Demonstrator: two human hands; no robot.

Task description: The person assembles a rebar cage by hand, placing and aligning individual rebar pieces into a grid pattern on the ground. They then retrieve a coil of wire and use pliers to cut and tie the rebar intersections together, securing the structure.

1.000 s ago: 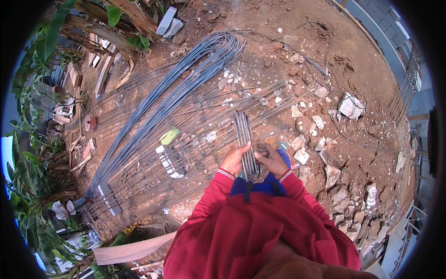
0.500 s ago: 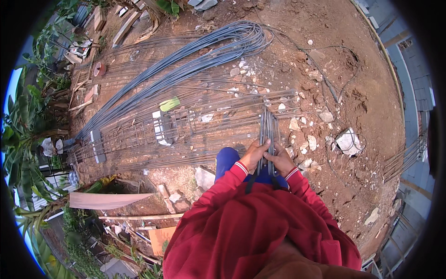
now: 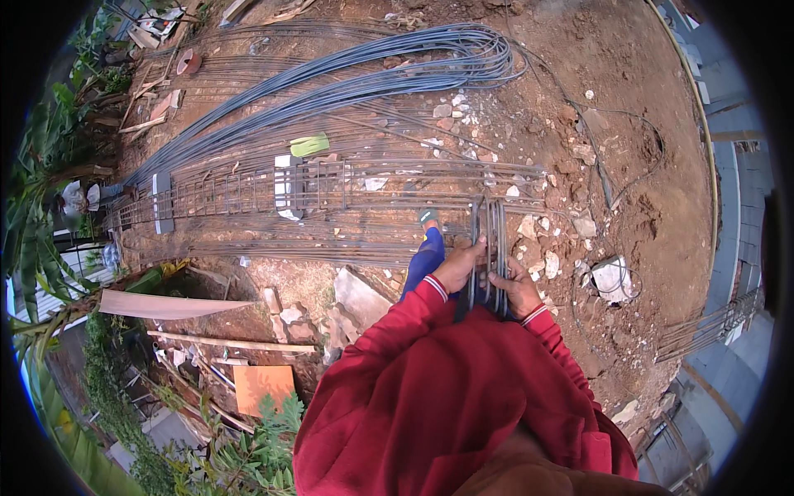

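A bunch of steel rebar stirrups [image 3: 499,225], bent into narrow closed loops, stands in front of my body. My left hand [image 3: 460,266] grips the left side of the bunch, with its fingers closed round the bars. My right hand [image 3: 519,289] holds the bars on the right side, thumb toward the middle. A gap shows between the bars at the left and those at the right. The lower ends of the loops are close against my red top. Just beyond the hands, the end of a long rebar cage [image 3: 347,188] lies low over the ground.
A white block [image 3: 286,188] and a grey block [image 3: 163,203] sit at the cage. Behind it lies a big bent bundle of rebar [image 3: 397,70]. Rubble and a pale stone [image 3: 612,279] lie at the right. An orange board [image 3: 265,389] is at lower left.
My hands have moved apart, and the stirrups between them have spread into two groups. My left foot now shows ahead, by the cage rods. The view has shifted.
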